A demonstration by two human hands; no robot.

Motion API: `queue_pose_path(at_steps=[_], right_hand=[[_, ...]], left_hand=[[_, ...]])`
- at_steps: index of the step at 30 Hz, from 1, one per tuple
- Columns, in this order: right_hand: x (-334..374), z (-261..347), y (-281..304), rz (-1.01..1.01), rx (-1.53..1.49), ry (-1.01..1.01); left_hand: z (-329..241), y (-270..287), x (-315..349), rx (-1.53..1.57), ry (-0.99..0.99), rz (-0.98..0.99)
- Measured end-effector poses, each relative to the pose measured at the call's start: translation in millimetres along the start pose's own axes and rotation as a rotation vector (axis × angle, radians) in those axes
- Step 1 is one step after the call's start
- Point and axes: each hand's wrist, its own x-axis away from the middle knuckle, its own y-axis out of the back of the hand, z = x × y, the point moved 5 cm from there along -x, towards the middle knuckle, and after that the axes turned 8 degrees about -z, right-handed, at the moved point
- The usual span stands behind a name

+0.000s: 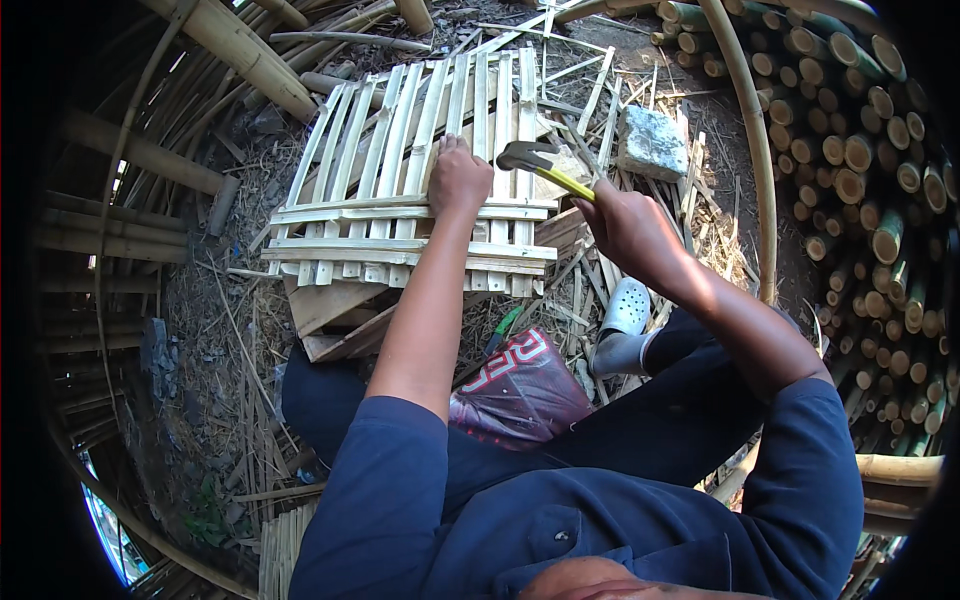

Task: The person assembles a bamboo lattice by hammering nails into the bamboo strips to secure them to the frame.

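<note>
Many cut round bamboo poles (858, 152) lie stacked at right, ends showing. Pale slatted bamboo panel (395, 211), two doubled crosspieces near its lower edge, lies ahead of the seated person, resting over brown wooden boards (335, 302). Rough grey-white stone block (652, 143) sits right of the panel. Dark-headed hammer with yellow handle (565, 182): right hand (625, 222) grips it, head just beside the left hand (460, 178). Left: fingers curled, on the slats; cannot tell whether grasping.
</note>
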Motion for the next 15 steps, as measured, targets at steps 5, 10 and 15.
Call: queue_pose_path(at_steps=[5,10,15], right_hand=[[-4,9,5,0.036,0.039,-0.005],[6,0,-11,0.190,0.125,0.000],[-1,23,17,-0.103,-0.036,0.015]], left_hand=[[2,0,1,-0.004,0.016,-0.038],[4,-1,0,-0.017,0.003,-0.047],[0,1,3,0.008,0.034,0.018]])
